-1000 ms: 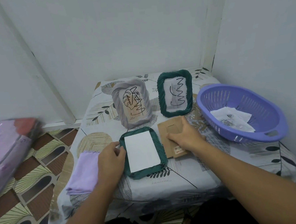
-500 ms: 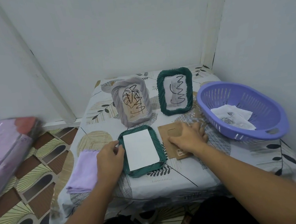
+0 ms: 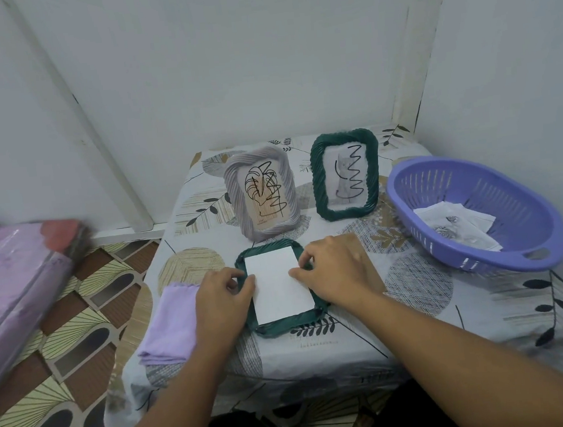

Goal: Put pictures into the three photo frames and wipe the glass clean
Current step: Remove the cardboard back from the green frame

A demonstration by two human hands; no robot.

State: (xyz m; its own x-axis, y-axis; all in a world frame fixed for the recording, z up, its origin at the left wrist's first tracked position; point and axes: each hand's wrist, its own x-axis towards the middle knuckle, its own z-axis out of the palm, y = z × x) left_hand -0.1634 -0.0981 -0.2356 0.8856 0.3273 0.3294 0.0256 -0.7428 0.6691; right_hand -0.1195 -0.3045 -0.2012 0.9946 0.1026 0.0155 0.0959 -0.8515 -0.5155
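The table (image 3: 419, 306) carries everything, and the basket (image 3: 528, 224) lies well off to the right of the right hand (image 3: 337, 270), with loose papers in it. Beyond both hands stand two filled frames: the grey frame (image 3: 234, 197) straight ahead of the left hand (image 3: 221, 300), the upright green frame (image 3: 318, 178) ahead of the right. The cloth (image 3: 172, 322) lies just left of the left hand, partly under its wrist.

The flat green frame (image 3: 284, 326) lies face down between the two hands, its long axis running away from the person, tilted slightly left at the far end. A white sheet (image 3: 279, 289) sits in its opening. The left hand grips the frame's left edge with curled fingers; the right hand's fingertips press or pinch at the sheet's right edge, which of the two cannot be told. Both hands are equally near. The next move likely depends on the sheet sitting square in the recess.

Black scribbles mark both standing pictures; small print on the grey frame's picture is unreadable.
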